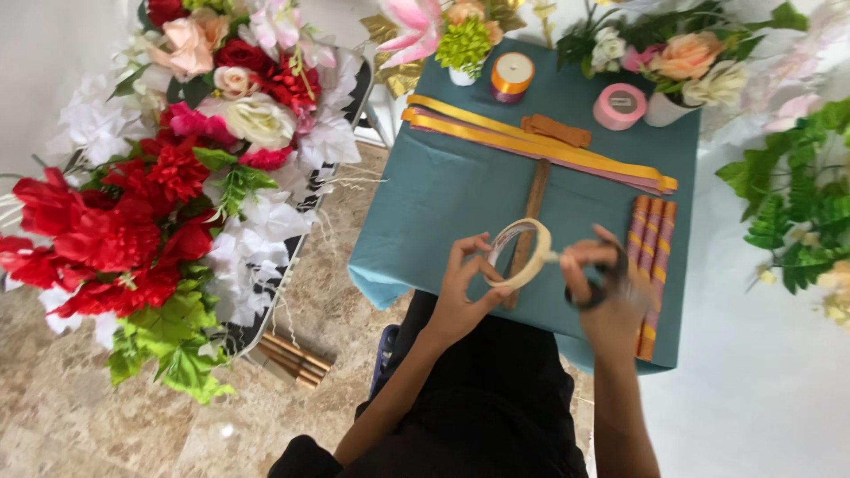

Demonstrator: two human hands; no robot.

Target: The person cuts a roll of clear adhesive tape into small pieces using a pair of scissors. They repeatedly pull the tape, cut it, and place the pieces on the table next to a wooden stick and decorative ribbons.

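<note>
The left hand (462, 288) grips a roll of pale tape (519, 254) by its rim, held above the near edge of the teal surface (443, 195). The right hand (606, 288) is closed around black scissors (595, 285), just at 3 o'clock of the roll, touching a strip pulled from it. At 12 o'clock, yellow and mauve ribbons (540, 146) lie across a brown stick (531, 221). At 3 o'clock lie 3 striped rolled sticks (651, 257). An orange ribbon spool (512, 74) and a pink spool (619, 105) stand at the far edge. A red and white flower arrangement (168, 186) stands at 9 o'clock.
</note>
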